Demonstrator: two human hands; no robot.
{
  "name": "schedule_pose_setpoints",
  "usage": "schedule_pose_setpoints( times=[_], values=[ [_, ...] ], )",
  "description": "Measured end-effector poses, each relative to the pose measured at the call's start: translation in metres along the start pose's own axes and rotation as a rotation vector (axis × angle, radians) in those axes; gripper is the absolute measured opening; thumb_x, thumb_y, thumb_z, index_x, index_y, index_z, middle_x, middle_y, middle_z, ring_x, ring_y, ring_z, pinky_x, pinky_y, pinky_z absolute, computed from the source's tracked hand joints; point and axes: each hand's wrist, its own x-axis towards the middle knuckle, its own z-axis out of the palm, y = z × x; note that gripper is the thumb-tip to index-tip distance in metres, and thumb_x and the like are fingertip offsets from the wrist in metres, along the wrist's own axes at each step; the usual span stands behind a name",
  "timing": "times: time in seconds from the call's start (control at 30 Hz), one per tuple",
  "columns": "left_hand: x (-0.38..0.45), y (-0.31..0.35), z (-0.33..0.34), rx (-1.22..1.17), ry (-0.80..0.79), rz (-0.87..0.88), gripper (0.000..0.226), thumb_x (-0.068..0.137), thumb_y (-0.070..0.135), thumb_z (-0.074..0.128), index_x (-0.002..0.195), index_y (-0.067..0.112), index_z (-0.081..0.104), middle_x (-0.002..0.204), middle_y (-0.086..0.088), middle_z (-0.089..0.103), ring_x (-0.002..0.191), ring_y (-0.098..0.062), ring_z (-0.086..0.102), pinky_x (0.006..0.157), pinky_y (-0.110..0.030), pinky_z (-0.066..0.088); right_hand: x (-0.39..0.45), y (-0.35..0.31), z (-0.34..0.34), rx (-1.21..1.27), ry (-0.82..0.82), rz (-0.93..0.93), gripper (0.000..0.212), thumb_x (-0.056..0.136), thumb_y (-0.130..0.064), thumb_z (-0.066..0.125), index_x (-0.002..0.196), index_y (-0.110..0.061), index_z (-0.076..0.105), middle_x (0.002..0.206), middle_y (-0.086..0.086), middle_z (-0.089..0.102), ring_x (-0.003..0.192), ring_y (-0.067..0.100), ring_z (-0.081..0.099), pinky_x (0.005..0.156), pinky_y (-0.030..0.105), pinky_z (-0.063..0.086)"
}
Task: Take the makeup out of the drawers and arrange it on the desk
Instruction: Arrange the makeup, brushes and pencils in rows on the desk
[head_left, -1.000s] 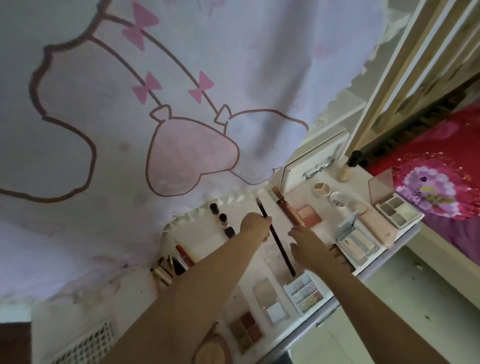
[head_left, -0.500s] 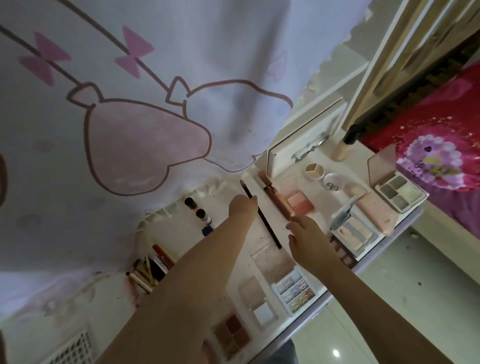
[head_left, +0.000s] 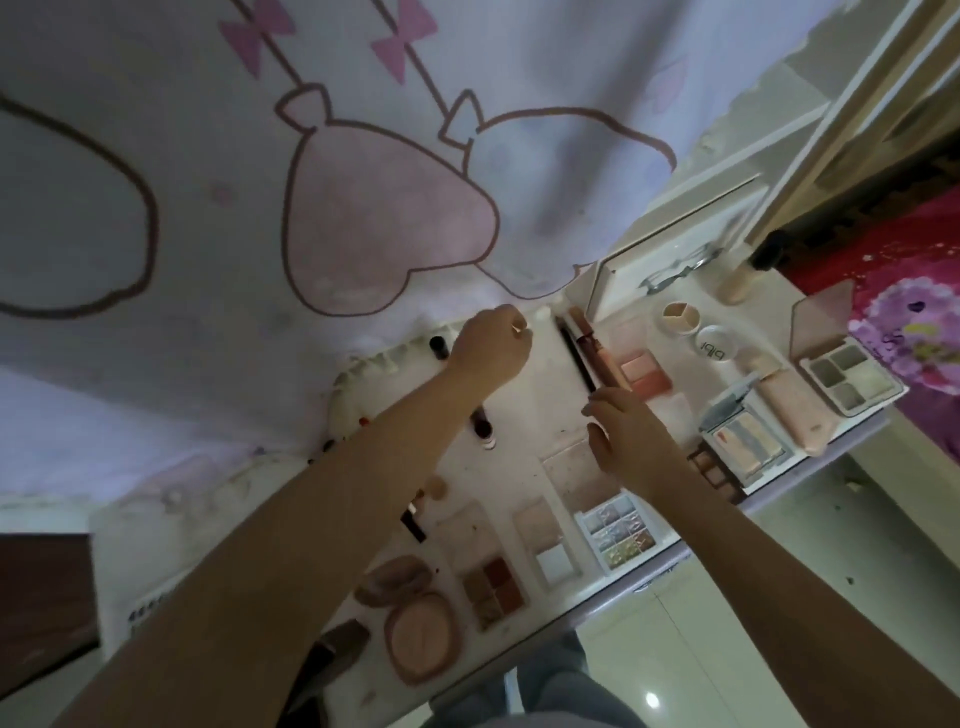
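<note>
A white desk (head_left: 524, 410) runs slantwise through the view from 7 o'clock up to 2 o'clock, pushed against a pale curtain (head_left: 311, 156) printed with pink hearts and bows. At 3 o'clock lies red flowered bedding (head_left: 914, 322) behind a pale wooden frame (head_left: 852, 109), and glossy floor tile (head_left: 727, 649) shows at 5 o'clock.

The left hand (head_left: 491, 345) reaches to the back edge of the desk with its fingers curled into a fist; whether it grips anything I cannot tell (the fingers face away). The right hand (head_left: 621, 436) rests over the middle of the desk, fingers fairly straight and holding nothing, its fingertips just beside the lower end of a thin black pencil (head_left: 575, 358). Touching that pencil on its 3 o'clock side lies a brown-and-peach tube (head_left: 597, 348).

Makeup covers the top: a blush palette (head_left: 644, 371) right of the tube, a white jar (head_left: 716, 349), an open grey four-pan palette (head_left: 852, 379) at the 3 o'clock end, a glitter palette (head_left: 621, 532) at the near edge, a brown four-pan palette (head_left: 493, 587) and a round pink compact (head_left: 423, 636) toward 7 o'clock. A white mirror box (head_left: 670, 265) stands at the back.
</note>
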Motion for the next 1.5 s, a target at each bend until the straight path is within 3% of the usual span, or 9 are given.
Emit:
schedule_pose_setpoints(
  times=[0.27, 0.4, 0.6, 0.73, 0.87, 1.03, 1.17, 1.3, 1.5],
  values=[
    [-0.063, -0.130, -0.048, 0.272, 0.124, -0.096, 0.035, 0.095, 0.016, 0.041, 0.127, 0.011, 0.052, 0.133, -0.010, 0.051, 0.119, -0.028, 0.048, 0.097, -0.035, 0.040, 0.037, -0.093, 0.025, -0.015, -0.086, -0.290, 0.026, 0.076, -0.013, 0.043, 0.080, -0.004, 0.067, 0.071, 0.010, 0.066, 0.058, 0.027, 0.065, 0.046, 0.024, 0.050],
    [-0.099, -0.175, -0.036, 0.347, 0.006, -0.174, 0.033, 0.094, 0.014, 0.039, 0.122, 0.008, 0.054, 0.130, -0.011, 0.052, 0.117, -0.028, 0.048, 0.098, -0.036, 0.042, 0.052, -0.136, 0.067, -0.100, -0.499, -0.062, 0.032, 0.093, -0.017, 0.041, 0.122, -0.008, 0.047, 0.119, 0.009, 0.054, 0.109, 0.026, 0.055, 0.086, 0.035, 0.046],
    [-0.129, -0.194, -0.025, 0.314, -0.090, -0.195, 0.045, 0.093, 0.016, 0.039, 0.138, 0.011, 0.036, 0.141, -0.010, 0.039, 0.124, -0.031, 0.041, 0.098, -0.039, 0.040, 0.046, -0.148, 0.104, -0.194, -0.605, 0.140, 0.021, 0.091, -0.012, 0.038, 0.109, -0.005, 0.046, 0.117, 0.014, 0.051, 0.105, 0.027, 0.053, 0.083, 0.031, 0.043],
    [-0.130, -0.201, -0.019, 0.285, -0.130, -0.221, 0.034, 0.094, 0.018, 0.039, 0.126, 0.007, 0.045, 0.132, -0.013, 0.045, 0.119, -0.031, 0.043, 0.094, -0.041, 0.040, 0.047, -0.146, 0.100, -0.171, -0.623, 0.167, 0.017, 0.089, -0.010, 0.041, 0.072, -0.013, 0.038, 0.107, 0.012, 0.052, 0.093, 0.023, 0.053, 0.069, 0.025, 0.038],
    [-0.122, -0.203, -0.014, 0.235, -0.077, -0.149, 0.043, 0.096, 0.022, 0.036, 0.139, 0.012, 0.035, 0.144, -0.010, 0.037, 0.129, -0.028, 0.038, 0.103, -0.036, 0.037, 0.054, -0.156, 0.056, 0.015, -0.369, 0.163, 0.025, 0.087, -0.012, 0.048, 0.108, -0.002, 0.057, 0.109, 0.014, 0.055, 0.094, 0.026, 0.055, 0.068, 0.023, 0.036],
    [-0.101, -0.187, -0.009, 0.269, -0.053, -0.100, 0.035, 0.096, 0.021, 0.039, 0.127, 0.010, 0.046, 0.130, -0.011, 0.049, 0.120, -0.026, 0.046, 0.096, -0.035, 0.042, 0.056, -0.150, -0.047, 0.403, 0.166, 0.251, 0.007, 0.080, -0.005, 0.056, 0.075, -0.008, 0.060, 0.062, 0.007, 0.056, 0.061, -0.004, 0.054, 0.059, 0.006, 0.035],
    [-0.084, -0.176, 0.004, 0.358, -0.096, -0.124, 0.029, 0.094, 0.018, 0.040, 0.118, 0.008, 0.051, 0.124, -0.011, 0.053, 0.112, -0.027, 0.051, 0.093, -0.037, 0.046, 0.060, -0.113, -0.099, 0.265, 0.348, 0.363, 0.019, 0.081, -0.001, 0.052, 0.064, -0.010, 0.051, 0.052, 0.002, 0.040, 0.051, 0.011, 0.043, 0.052, 0.012, 0.034],
    [-0.075, -0.174, 0.010, 0.382, -0.091, -0.162, 0.029, 0.093, 0.015, 0.038, 0.119, 0.007, 0.050, 0.125, -0.012, 0.051, 0.114, -0.027, 0.050, 0.092, -0.035, 0.044, 0.086, -0.073, -0.084, -0.050, -0.033, 0.383, 0.019, 0.081, -0.005, 0.052, 0.063, -0.003, 0.049, 0.064, 0.012, 0.049, 0.074, 0.030, 0.048, 0.061, 0.026, 0.024],
    [-0.073, -0.182, 0.009, 0.319, -0.048, -0.285, 0.029, 0.093, 0.015, 0.043, 0.121, 0.010, 0.049, 0.127, -0.011, 0.047, 0.118, -0.026, 0.048, 0.094, -0.034, 0.044, 0.122, -0.046, -0.019, -0.136, -0.319, 0.352, 0.002, 0.079, -0.001, 0.050, 0.079, -0.001, 0.052, 0.088, 0.023, 0.057, 0.097, 0.036, 0.057, 0.073, 0.033, 0.040]
  ],
)
